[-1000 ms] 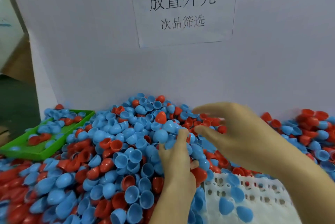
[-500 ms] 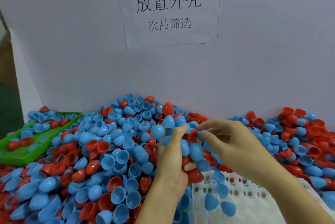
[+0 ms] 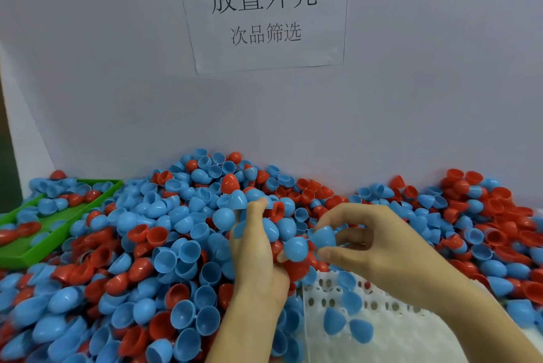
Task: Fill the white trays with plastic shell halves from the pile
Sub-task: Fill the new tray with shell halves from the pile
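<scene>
A big pile of blue and red plastic shell halves covers the table in front of a white wall. My left hand grips a bunch of shells, mostly blue with some red, just above the pile's middle. My right hand pinches one blue shell half right beside that bunch. A white perforated tray lies under my right forearm at the lower right, with several blue halves on it.
A green tray with some blue and red halves sits at the far left. A paper sign with Chinese characters hangs on the white wall behind the pile. More shells are heaped at the right.
My right hand has drawn back from the pile toward me and now pinches a blue half beside my left hand's bunch. The view has shifted right and down slightly.
</scene>
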